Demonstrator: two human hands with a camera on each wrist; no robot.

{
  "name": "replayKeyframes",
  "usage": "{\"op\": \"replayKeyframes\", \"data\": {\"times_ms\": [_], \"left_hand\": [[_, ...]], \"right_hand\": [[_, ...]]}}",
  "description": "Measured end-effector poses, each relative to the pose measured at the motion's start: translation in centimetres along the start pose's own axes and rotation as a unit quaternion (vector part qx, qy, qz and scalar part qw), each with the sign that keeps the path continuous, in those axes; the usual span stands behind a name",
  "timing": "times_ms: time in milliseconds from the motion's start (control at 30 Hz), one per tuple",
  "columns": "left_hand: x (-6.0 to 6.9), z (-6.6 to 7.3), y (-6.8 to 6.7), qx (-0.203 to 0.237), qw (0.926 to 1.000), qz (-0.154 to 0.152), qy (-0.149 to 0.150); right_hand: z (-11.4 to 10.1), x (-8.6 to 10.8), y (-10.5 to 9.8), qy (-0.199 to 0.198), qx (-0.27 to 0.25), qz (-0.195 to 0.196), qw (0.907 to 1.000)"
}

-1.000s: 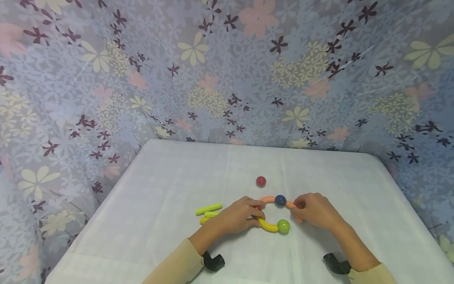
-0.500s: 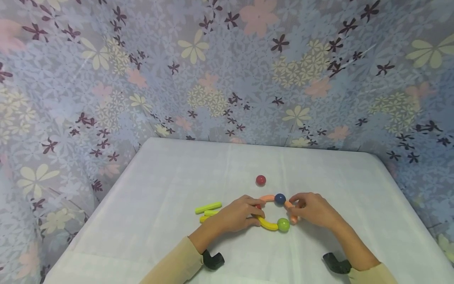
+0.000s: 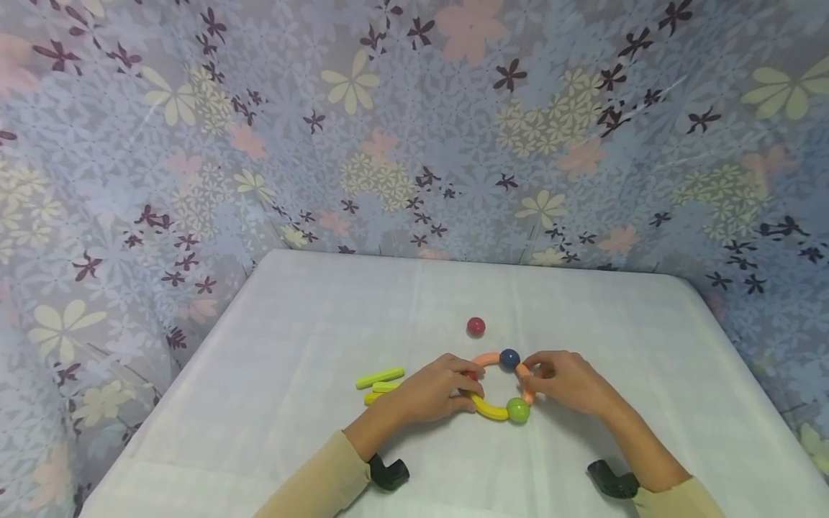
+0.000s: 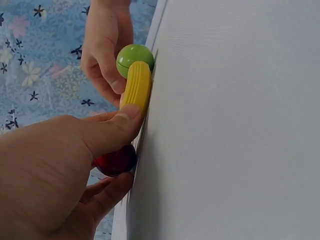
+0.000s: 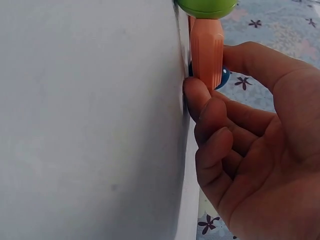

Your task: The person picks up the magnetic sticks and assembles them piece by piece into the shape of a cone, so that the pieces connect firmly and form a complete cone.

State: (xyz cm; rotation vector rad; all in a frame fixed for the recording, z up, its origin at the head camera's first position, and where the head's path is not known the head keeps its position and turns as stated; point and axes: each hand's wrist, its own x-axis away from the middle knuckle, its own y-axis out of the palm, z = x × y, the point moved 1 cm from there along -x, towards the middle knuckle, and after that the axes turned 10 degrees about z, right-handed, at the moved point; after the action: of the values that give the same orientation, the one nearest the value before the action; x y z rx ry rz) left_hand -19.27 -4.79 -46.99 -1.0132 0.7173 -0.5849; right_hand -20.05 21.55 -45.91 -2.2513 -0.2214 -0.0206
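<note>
At the white counter (image 3: 259, 403), left hand (image 3: 430, 392) and right hand (image 3: 573, 381) are both grasping.
The left grip pinches a yellow rod (image 4: 138, 85). The right grip, nearer, pinches an orange rod (image 5: 206, 50) just to its left, long axis running from the blue ball (image 3: 509, 358) toward the person and the green ball (image 3: 518, 411); whether both ends touch, I cannot tell. No writing is legible.

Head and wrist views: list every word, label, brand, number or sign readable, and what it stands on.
None readable.
The green ball, blue ball, yellow curved piece and orange curved piece show no lettering; the backdrop carries only a flower print.
Surfaces covered by the left hand and right hand cannot be checked.
</note>
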Motion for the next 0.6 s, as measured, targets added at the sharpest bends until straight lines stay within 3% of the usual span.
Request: {"op": "replayKeyframes", "data": {"times_ms": [200, 367, 500, 600], "left_hand": [[0.0, 0.2, -0.3, 0.005, 0.9998, -0.006, -0.017], [0.0, -0.2, -0.8, 0.024, 0.9995, 0.006, -0.020], [0.0, -0.7, -1.8, 0.038, 0.9985, 0.017, -0.037], [0.3, -1.4, -3.1, 0.039, 0.9968, 0.018, -0.067]], "right_hand": [[0.1, 0.1, 0.1, -0.008, -0.009, -0.010, 0.9999], [0.5, -0.2, 0.4, -0.001, -0.024, -0.016, 0.9996], [0.8, -0.3, 0.7, 0.003, -0.035, -0.019, 0.9992], [0.8, -0.4, 0.8, 0.003, -0.038, -0.016, 0.9991]]}}
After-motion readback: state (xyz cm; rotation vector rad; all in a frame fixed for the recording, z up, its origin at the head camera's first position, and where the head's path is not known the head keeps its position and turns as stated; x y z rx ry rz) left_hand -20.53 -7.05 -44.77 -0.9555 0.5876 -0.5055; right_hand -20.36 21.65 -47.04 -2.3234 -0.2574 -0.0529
